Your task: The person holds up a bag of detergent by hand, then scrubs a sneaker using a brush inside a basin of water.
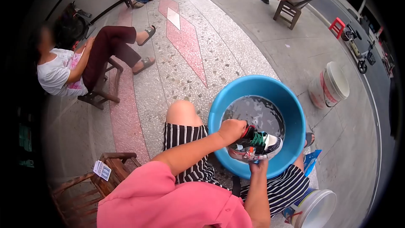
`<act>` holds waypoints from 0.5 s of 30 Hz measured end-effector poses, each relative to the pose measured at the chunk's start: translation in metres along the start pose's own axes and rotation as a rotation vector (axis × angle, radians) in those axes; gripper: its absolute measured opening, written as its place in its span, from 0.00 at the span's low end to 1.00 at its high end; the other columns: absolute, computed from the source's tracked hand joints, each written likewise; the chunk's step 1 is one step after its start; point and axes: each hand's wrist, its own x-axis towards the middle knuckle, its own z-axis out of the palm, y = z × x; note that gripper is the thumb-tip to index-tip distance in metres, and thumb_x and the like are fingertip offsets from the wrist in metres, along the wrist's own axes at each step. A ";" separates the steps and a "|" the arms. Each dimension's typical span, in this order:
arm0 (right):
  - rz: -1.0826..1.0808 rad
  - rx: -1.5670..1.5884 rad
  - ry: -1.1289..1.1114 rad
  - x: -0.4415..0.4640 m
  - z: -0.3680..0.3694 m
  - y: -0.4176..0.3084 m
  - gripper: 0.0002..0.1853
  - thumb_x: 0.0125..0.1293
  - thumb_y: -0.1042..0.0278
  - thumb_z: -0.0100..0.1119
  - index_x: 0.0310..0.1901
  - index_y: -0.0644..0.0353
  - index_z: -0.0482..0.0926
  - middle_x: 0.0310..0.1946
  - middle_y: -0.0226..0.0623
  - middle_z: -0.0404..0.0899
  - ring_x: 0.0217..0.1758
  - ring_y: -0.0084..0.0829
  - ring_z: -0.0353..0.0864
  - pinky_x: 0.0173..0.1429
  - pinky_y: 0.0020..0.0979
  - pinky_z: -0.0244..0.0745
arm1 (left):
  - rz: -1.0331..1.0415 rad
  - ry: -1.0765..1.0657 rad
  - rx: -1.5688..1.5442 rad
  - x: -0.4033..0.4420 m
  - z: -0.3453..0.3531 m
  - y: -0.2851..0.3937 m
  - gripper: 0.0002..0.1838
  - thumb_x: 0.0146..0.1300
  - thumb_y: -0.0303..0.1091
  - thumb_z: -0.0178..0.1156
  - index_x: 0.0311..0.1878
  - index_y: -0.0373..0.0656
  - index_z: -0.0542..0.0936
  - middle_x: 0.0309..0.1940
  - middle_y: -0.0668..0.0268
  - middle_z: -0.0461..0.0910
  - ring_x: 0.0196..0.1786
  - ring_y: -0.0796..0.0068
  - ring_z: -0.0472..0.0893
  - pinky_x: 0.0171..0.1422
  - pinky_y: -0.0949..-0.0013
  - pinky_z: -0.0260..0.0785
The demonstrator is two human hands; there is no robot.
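Inside a blue tub [294, 114], two hands hold a shoe.
The left hand [232, 131] has its fingers curled tight on the shoe [257, 145] at its dark collar; the right hand [258, 166] supports the sole from below, its fingers too hidden to tell whether spread or pressed together. Green laces [259, 138] face up above grey water [253, 109]. Striped shorts [185, 137] flank the tub; beyond stand a pail [318, 90] and, to the left, a seated person [63, 69].
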 end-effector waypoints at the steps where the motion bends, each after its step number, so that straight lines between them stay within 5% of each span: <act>1: -0.012 -0.015 0.040 0.000 0.001 -0.001 0.18 0.64 0.60 0.49 0.54 0.55 0.73 0.52 0.37 0.75 0.55 0.41 0.73 0.61 0.49 0.67 | -0.022 -0.073 0.015 0.003 0.000 -0.003 0.05 0.53 0.33 0.54 0.27 0.44 0.76 0.24 0.55 0.78 0.31 0.50 0.78 0.35 0.54 0.68; 4: -0.063 -0.021 0.004 0.003 0.000 0.000 0.18 0.64 0.58 0.49 0.53 0.55 0.74 0.51 0.38 0.76 0.54 0.41 0.74 0.59 0.48 0.69 | -0.017 -0.242 -0.105 0.001 0.009 -0.013 0.07 0.53 0.32 0.53 0.25 0.41 0.77 0.24 0.51 0.77 0.31 0.50 0.77 0.35 0.56 0.67; 5: -0.049 -0.016 -0.017 0.002 0.004 0.000 0.18 0.65 0.56 0.49 0.52 0.54 0.74 0.50 0.37 0.77 0.53 0.39 0.75 0.59 0.47 0.70 | -0.034 -0.465 -0.163 0.004 0.008 -0.014 0.10 0.57 0.32 0.50 0.33 0.38 0.78 0.27 0.54 0.79 0.31 0.56 0.79 0.36 0.59 0.68; 8: -0.071 -0.102 -0.075 -0.005 0.011 -0.001 0.17 0.65 0.55 0.49 0.52 0.54 0.74 0.50 0.34 0.77 0.52 0.37 0.76 0.58 0.45 0.71 | -0.025 -0.527 -0.707 -0.006 0.030 -0.011 0.13 0.63 0.34 0.46 0.40 0.37 0.78 0.33 0.64 0.81 0.32 0.67 0.79 0.39 0.63 0.70; 12: -0.147 -0.169 0.007 -0.009 0.012 -0.006 0.17 0.65 0.55 0.50 0.52 0.53 0.74 0.49 0.34 0.77 0.51 0.36 0.76 0.56 0.44 0.72 | -0.498 -0.739 -1.094 -0.002 0.017 0.007 0.18 0.70 0.40 0.43 0.45 0.39 0.79 0.41 0.66 0.80 0.43 0.76 0.78 0.49 0.70 0.70; 15: -0.195 -0.210 0.106 -0.003 -0.001 -0.013 0.18 0.63 0.55 0.53 0.52 0.52 0.74 0.48 0.34 0.77 0.49 0.35 0.77 0.52 0.44 0.73 | -0.568 -0.639 -1.371 -0.004 0.040 -0.005 0.18 0.70 0.41 0.43 0.45 0.40 0.78 0.41 0.63 0.80 0.43 0.74 0.79 0.50 0.69 0.71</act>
